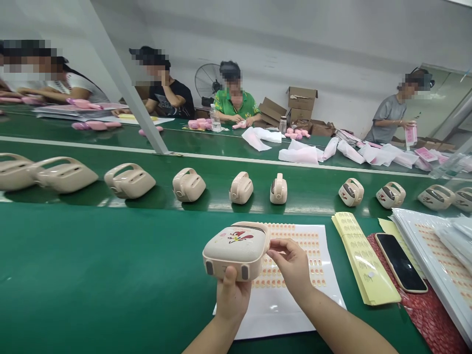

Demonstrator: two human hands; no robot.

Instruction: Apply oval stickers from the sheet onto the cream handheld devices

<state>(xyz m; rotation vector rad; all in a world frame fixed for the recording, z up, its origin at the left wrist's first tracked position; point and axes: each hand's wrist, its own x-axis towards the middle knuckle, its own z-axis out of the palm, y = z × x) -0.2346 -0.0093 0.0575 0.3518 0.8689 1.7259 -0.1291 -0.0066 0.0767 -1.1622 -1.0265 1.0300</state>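
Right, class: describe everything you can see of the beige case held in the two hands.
The beige case is a rounded, box-like shell of what looks like matte plastic, with a handle along its far edge, a red and yellow decal on its upper face and two grey tabs on the near side. It is held above a white sticker sheet. The left hand grips it from below, thumb on the near side; the right hand pinches its right edge.

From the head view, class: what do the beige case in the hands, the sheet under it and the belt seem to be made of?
The beige case, held in the left hand and touched by the right hand, looks like matte moulded plastic: smooth, rounded corners. The sheet seems glossy release paper; it shows glare. The belt looks like green rubbery or PVC material, faintly shiny.
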